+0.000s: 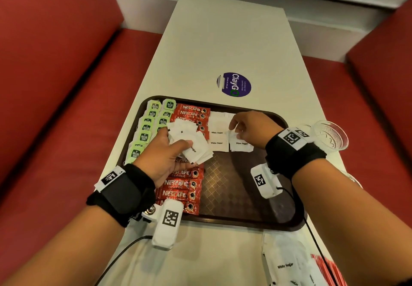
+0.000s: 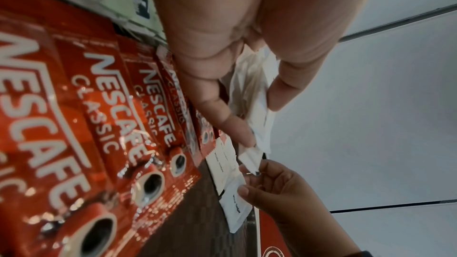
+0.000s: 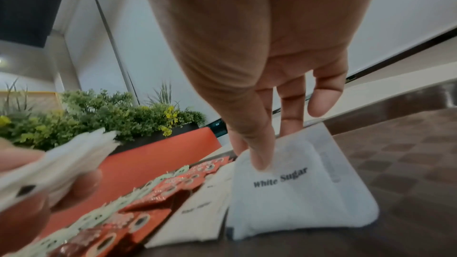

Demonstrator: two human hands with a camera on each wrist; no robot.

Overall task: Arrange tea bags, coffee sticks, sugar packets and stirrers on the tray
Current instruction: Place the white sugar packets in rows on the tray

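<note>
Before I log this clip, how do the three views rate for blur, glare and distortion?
Head view: sharp, evenly lit, edges bowed by the wide lens; "White Sugar" print readable on the tray. Left wrist view: glare specks on the Nescafe sticks, nearest ones soft. Right wrist view: the left hand's sugar packet stack is blurred; the placed sugar packet is readable.

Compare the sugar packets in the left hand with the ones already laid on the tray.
The sugar packets in the left hand are a loose, fanned bunch held above the coffee sticks; the sugar packets on the tray lie flat in tidy rows. The left hand grips its bunch at mixed angles, while the laid ones read the same way, and the right hand touches only the newest sugar packet. Both sets are white and printed White Sugar.
</note>
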